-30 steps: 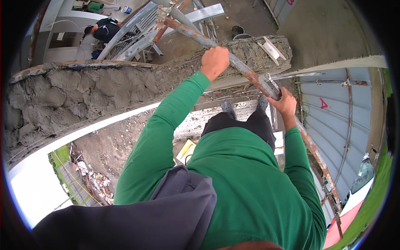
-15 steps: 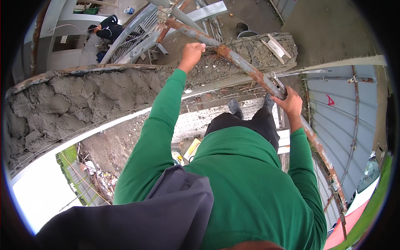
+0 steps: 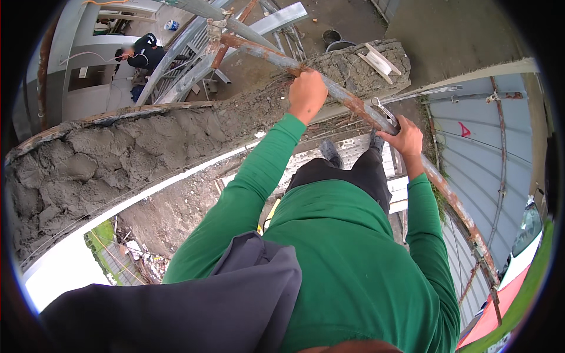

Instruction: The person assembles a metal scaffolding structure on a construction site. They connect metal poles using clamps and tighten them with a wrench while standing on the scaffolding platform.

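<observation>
A long rust-patched metal pipe [image 3: 354,105] slants across in front of me, from the upper middle down to the right. My left hand [image 3: 308,95] is closed at the pipe's upper part; its fingertips and anything in them are hidden. Farther down, my right hand [image 3: 406,140] is wrapped over the pipe with the thumb across it. A slim silver metal tool [image 3: 385,110] with a ringed end sticks out of that hand along the pipe. Its exact kind is unclear. Thin wire [image 3: 347,79] loops loosely beside the pipe.
A ledge of rough wet mortar [image 3: 106,150] runs along the left. A pale spool-shaped piece [image 3: 379,63] lies on the concrete beam. Below are planks [image 3: 353,150] under my feet. Another person [image 3: 147,53] bends at upper left, near metal frames [image 3: 188,65]. Corrugated sheeting [image 3: 471,135] stands right.
My left hand has moved right and slightly down, from beside the pipe onto it. My right hand keeps its hold. The whole view has shifted slightly.
</observation>
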`<act>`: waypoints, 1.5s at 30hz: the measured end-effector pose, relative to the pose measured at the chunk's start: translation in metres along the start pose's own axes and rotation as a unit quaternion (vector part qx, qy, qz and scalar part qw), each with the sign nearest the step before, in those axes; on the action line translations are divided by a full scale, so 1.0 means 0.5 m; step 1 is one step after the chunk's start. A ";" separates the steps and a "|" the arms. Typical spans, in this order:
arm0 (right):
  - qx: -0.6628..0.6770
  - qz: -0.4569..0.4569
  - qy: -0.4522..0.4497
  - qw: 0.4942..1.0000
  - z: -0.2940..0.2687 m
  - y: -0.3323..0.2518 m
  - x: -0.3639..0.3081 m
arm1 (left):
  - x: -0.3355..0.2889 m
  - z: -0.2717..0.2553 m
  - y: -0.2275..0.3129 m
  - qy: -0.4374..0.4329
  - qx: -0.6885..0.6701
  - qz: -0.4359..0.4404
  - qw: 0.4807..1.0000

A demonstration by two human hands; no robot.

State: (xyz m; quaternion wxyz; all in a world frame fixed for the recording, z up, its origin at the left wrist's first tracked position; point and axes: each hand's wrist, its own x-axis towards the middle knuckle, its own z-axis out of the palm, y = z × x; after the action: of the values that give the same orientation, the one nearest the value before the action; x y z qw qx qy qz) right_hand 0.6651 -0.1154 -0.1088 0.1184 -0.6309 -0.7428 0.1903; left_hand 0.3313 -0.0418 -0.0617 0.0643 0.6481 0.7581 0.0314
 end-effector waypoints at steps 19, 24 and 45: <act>0.005 -0.013 0.022 1.000 0.001 0.003 -0.004 | 0.324 -0.096 -0.148 -0.132 0.067 0.160 0.976; 0.012 -0.028 0.022 0.999 -0.001 -0.003 0.000 | 0.330 -0.092 -0.063 -0.134 0.193 0.278 0.931; -0.010 -0.004 0.025 1.000 0.005 0.008 0.003 | 0.018 -0.108 -0.043 -0.043 0.050 0.136 0.989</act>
State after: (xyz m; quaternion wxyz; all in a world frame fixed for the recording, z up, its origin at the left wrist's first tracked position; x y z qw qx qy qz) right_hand 0.6673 -0.1138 -0.1126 0.1318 -0.6339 -0.7437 0.1667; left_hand 0.3012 -0.0342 -0.0116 0.0599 0.7483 0.6601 -0.0258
